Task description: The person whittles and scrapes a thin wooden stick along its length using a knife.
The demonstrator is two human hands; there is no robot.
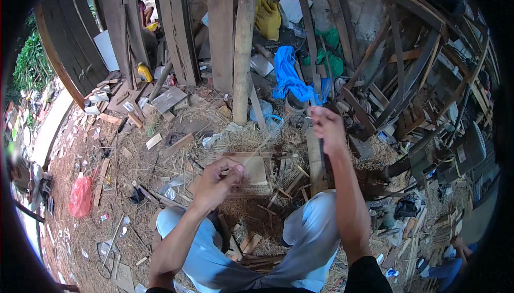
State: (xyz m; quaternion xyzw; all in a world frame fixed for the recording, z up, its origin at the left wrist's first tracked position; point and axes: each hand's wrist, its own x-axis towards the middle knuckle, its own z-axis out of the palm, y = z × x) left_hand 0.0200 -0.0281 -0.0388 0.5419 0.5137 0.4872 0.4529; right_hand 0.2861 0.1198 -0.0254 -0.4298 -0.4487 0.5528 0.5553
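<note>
My left hand (218, 181) is closed in a pinch in front of my left knee. A thin pale strip (261, 146) runs up and to the right from its fingertips. Behind these fingers lies a flat light-brown board (257, 174) near the ground. My right hand (328, 128), raised higher and farther forward, has its fingers curled shut; what it grips is blurred and hard to make out. Just below and left of that hand stands a thick wooden piece (316, 162), between my right knee and the blue sheet.
Wood scraps and shavings litter the ground. A round post (244, 52) stands ahead, with a blue plastic sheet (289, 73) and yellow sack (267, 17) beyond. A red plastic bag (81, 195) lies left. Stacked timber (407, 57) and a dark machine (455, 156) are right; another person (455, 263) appears lower right.
</note>
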